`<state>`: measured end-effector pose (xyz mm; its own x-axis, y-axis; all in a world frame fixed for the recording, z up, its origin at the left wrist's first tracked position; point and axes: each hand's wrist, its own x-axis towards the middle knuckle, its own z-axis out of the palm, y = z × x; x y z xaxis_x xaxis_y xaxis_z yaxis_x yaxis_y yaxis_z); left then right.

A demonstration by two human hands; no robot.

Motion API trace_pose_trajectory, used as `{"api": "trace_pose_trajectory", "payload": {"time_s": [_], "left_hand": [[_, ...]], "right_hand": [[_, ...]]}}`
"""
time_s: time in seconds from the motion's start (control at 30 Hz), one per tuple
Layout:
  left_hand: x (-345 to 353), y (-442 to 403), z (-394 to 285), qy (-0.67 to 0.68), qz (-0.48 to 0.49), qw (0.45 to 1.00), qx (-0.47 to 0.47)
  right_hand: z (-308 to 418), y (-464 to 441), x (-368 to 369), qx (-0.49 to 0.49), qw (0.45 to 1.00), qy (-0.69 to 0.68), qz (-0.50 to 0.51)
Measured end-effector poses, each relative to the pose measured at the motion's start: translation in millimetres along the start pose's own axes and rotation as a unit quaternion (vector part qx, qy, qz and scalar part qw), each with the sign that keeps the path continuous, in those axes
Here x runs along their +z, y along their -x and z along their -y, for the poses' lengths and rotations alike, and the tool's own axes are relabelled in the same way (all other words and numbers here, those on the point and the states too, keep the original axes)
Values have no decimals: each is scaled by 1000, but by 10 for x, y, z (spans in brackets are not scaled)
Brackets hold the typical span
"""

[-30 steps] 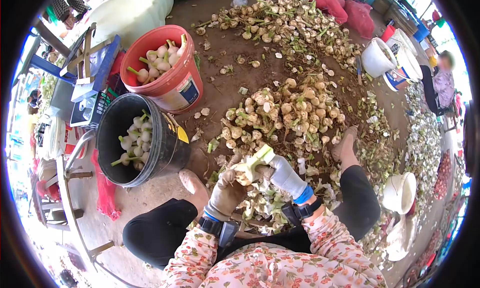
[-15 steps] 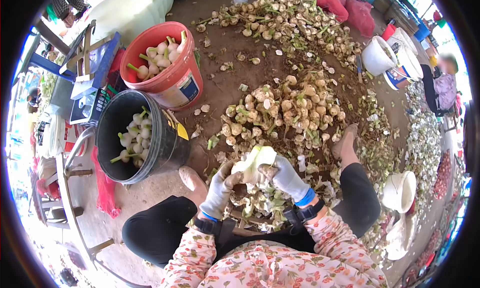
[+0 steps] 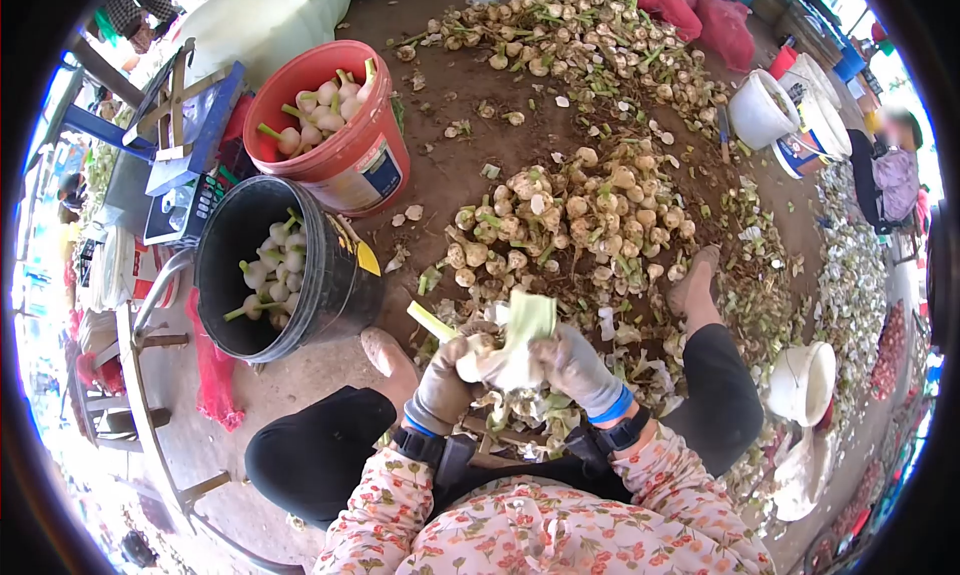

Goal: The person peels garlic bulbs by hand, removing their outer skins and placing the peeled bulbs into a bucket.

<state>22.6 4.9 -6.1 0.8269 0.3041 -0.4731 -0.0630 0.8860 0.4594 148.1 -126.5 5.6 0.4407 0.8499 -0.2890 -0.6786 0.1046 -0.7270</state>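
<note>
My left hand (image 3: 443, 377), in a grey work glove, is closed around a fresh garlic bulb (image 3: 474, 363) whose green stem (image 3: 432, 322) sticks out up and to the left. My right hand (image 3: 578, 369), also gloved, pinches pale green and white outer garlic skin (image 3: 530, 323), which stands up between the hands and still touches the bulb. Just beyond both hands lies a heap of unpeeled garlic bulbs (image 3: 600, 215). Shed skins (image 3: 640, 360) litter the ground beneath and around them.
To the left, a black bucket (image 3: 350, 305) and a red bucket (image 3: 385, 175) hold peeled white bulbs. A larger garlic pile (image 3: 580, 35) lies farther back. White buckets (image 3: 762, 115) and a knife (image 3: 722, 133) are at upper right. Another person (image 3: 893, 180) sits far right.
The bulb's stem now points out left of my left hand. The skin in my right hand has been peeled away from the stem and stands upright.
</note>
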Motion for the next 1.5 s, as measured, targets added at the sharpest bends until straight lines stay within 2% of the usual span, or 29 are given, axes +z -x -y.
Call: {"api": "trace_pose_trajectory", "payload": {"time_s": [0.03, 0.1, 0.13, 0.17, 0.2, 0.23, 0.3, 0.33, 0.37, 0.4, 0.5, 0.53, 0.6, 0.7, 0.8, 0.83, 0.93, 1.0, 1.03, 1.07, 1.1, 1.13, 1.2, 1.27, 1.33, 1.37, 1.4, 1.43, 1.5], "left_hand": [[-3, 31, -49, -42, 23, 999, 12], [-42, 4, -115, -11, 118, 993, 12], [-52, 0, -132, 4, 164, 986, 13], [-42, 24, -139, -21, 96, 995, 18], [-15, 27, -160, -32, 81, 995, 40], [22, 11, -192, -43, 66, 995, 62], [34, -14, -203, -56, 5, 995, 87], [1, -47, -195, -89, -2, 990, 105], [-50, -82, -179, -121, -10, 985, 122], [-90, -79, -156, -154, -20, 979, 136], [-24, -20, -146, -229, -28, 963, 139], [2, 5, -132, -258, -28, 955, 142], [93, -41, -50, -267, -39, 944, 191], [19, -142, 52, -299, -59, 916, 260], [-68, -151, 161, -341, -110, 896, 262], [20, -114, 159, -324, -126, 907, 239], [-40, -129, 155, -231, -107, 945, 205], [-77, -150, 35, -171, -111, 970, 133], [-139, -119, -70, -93, 28, 992, 79], [-123, -115, -68, -49, -28, 996, 74], [-161, -144, -103, 13, -34, 998, 53], [-247, -186, -106, 74, -39, 996, 31], [-453, -232, -105, 164, -71, 984, 5], [-725, -288, -79, 60, -14, 997, 47], [-582, -253, -126, 49, -139, 987, 62], [-511, -258, -192, 34, -179, 982, 49], [-404, -277, -269, 19, -215, 976, 34], [-241, -307, -392, 3, -249, 968, 32], [-232, -503, -742, 42, -198, 975, 90]], "right_hand": [[17, 45, -202, -173, 897, 407, 11], [69, 97, -246, -85, 991, 103, 28], [146, 123, -194, -35, 997, -55, 35], [176, 153, -189, -56, 996, 44, 48], [168, 180, -271, -132, 972, 179, 72], [126, 199, -408, -206, 924, 309, 93], [-108, 154, -618, 79, 980, 160, 90], [162, 99, -403, 225, 872, 402, 164], [112, 104, -271, 192, 732, 637, 149], [23, 125, -156, 146, 539, 820, 122], [54, 3, -33, 11, 796, 605, -13], [8, -71, -1, -177, 790, 586, -14], [27, -194, 160, -277, 768, 577, -30], [-143, -299, 133, -234, 750, 618, -38], [-164, -249, 247, -173, 734, 655, -37], [-238, -265, 226, -205, 709, 672, -59], [-213, -274, 199, -168, 750, 635, -75], [-224, -267, 137, -118, 834, 535, -67], [-290, -254, 89, -85, 863, 495, -58], [-331, -240, 59, -50, 889, 453, -47], [-171, -149, 183, 17, 908, 417, 28], [-145, -56, 246, 88, 949, 287, 100], [162, 98, 491, 183, 929, 226, 231], [320, 199, 528, 136, 941, 147, 274], [233, 139, 409, 43, 966, 61, 246], [291, 59, 318, 132, 960, 122, 215], [296, 21, 172, 210, 923, 271, 173], [243, -30, 169, 275, 817, 502, 67], [30, -156, -42, 252, 593, 758, 98]]}}
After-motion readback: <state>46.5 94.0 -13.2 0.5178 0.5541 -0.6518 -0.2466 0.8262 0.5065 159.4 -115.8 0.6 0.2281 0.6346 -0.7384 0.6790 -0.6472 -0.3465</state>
